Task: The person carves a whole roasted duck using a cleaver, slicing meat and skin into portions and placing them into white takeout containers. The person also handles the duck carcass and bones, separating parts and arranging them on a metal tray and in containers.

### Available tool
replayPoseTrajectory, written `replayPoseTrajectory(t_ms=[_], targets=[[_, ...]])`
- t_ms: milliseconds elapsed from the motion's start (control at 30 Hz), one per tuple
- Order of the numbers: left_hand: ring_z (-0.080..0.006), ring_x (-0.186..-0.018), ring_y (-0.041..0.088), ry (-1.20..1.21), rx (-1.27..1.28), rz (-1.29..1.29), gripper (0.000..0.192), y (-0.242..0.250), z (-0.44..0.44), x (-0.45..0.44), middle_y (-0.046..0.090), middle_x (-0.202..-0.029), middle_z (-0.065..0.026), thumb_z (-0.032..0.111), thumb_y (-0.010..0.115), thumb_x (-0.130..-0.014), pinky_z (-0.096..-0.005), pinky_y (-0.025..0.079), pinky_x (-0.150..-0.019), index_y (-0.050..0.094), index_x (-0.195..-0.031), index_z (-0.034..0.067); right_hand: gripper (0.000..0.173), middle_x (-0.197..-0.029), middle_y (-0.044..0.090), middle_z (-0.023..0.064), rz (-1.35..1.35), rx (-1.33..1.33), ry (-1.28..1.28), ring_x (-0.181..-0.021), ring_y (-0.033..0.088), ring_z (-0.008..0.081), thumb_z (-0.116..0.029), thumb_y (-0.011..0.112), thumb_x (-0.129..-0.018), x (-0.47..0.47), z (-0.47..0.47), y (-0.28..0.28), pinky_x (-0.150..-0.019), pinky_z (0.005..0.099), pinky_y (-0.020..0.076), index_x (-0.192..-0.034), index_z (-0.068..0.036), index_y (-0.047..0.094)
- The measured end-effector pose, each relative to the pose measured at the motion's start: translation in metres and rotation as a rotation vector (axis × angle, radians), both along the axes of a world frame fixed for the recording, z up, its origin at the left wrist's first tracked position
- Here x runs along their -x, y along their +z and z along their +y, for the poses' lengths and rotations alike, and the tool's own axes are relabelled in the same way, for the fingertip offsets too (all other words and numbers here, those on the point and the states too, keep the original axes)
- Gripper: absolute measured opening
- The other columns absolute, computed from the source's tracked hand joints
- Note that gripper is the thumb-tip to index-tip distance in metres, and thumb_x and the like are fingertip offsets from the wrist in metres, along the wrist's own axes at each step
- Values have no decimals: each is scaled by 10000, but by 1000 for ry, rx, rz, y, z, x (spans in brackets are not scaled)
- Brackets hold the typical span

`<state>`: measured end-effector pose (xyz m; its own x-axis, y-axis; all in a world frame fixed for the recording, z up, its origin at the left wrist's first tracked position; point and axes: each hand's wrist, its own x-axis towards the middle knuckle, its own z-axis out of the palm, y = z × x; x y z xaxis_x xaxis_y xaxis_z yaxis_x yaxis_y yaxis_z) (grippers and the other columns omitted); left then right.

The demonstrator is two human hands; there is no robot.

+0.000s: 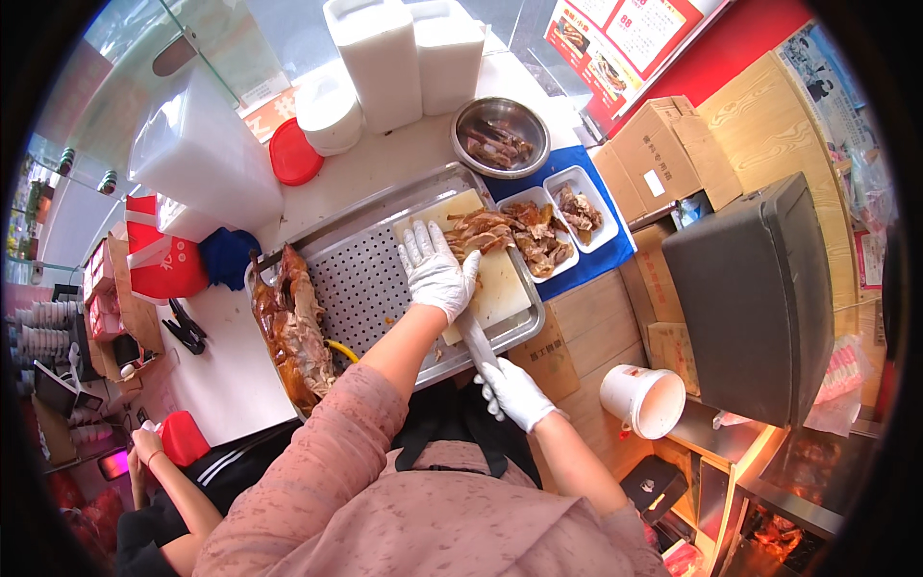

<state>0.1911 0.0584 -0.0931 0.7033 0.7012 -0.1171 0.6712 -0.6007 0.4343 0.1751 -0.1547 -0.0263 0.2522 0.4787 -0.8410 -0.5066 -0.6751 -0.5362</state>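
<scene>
My left hand (436, 272), in a white glove, lies spread over the cutting board (499, 292) beside sliced roast meat (482, 229). My gloved right hand (513, 393) is closed around the handle end of a knife (477, 339), whose blade points up towards the left hand; its far end is hidden. The board sits in a perforated metal tray (364, 278). A large piece of roast poultry (292, 324) rests at the tray's left end. Just right of the slices, a white plastic container (537, 245) holds cut meat, and a second container (583, 209) beside it holds more pieces.
Beyond the tray stand a steel bowl (500, 137) with meat pieces, a red lid (296, 151) and stacked white containers (375, 65). A black clip (185, 328) lies left. Cardboard boxes (652, 155), a dark bin (750, 303) and a white bucket (642, 401) are right. Another person's arm (177, 483) shows lower left.
</scene>
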Motion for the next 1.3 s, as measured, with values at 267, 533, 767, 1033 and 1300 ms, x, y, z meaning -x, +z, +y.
replayPoseTrajectory(t_ms=[267,533,767,1033,1300], targets=[[-468,-1480,283,23,-51,-101,839,20,12,5,326,-1579,-312,479,589,-954,-532,152,-1244,336,-1525,-82,364,-692,595,109,-240,-161,90,-518,587,196,-353,538,-1058,-19,59,-15,-494,359,485,-1018,9,544],[-476,-1478,248,-36,22,-556,845,54,-74,-116,310,-1569,-313,356,665,-928,-506,164,-1241,279,-1540,-82,351,-885,687,295,-933,-77,227,-815,670,494,-355,584,-1023,-126,-30,5,-703,557,529,-1021,-5,564],[-469,-1480,262,50,-66,-137,890,-5,-95,-165,309,-1563,-332,394,677,-887,-544,156,-1242,302,-1529,-94,329,-742,636,124,-243,-70,101,-554,618,244,-348,566,-1040,-189,-41,-39,-534,383,509,-1046,-20,581],[-510,-1446,294,47,-188,0,803,-22,-97,-167,351,-1539,-326,373,653,-902,-603,170,-1219,357,-1530,-32,323,-716,556,16,40,-192,91,-491,524,105,-368,523,-1063,-207,-40,-67,-458,270,445,-1030,-53,584],[-550,-1416,325,-22,-251,-12,694,-21,-99,-165,385,-1537,-301,335,619,-913,-626,190,-1205,440,-1512,33,308,-748,586,37,-18,-199,91,-537,554,115,-337,589,-1029,-206,-42,-65,-485,273,459,-1087,-34,574]])
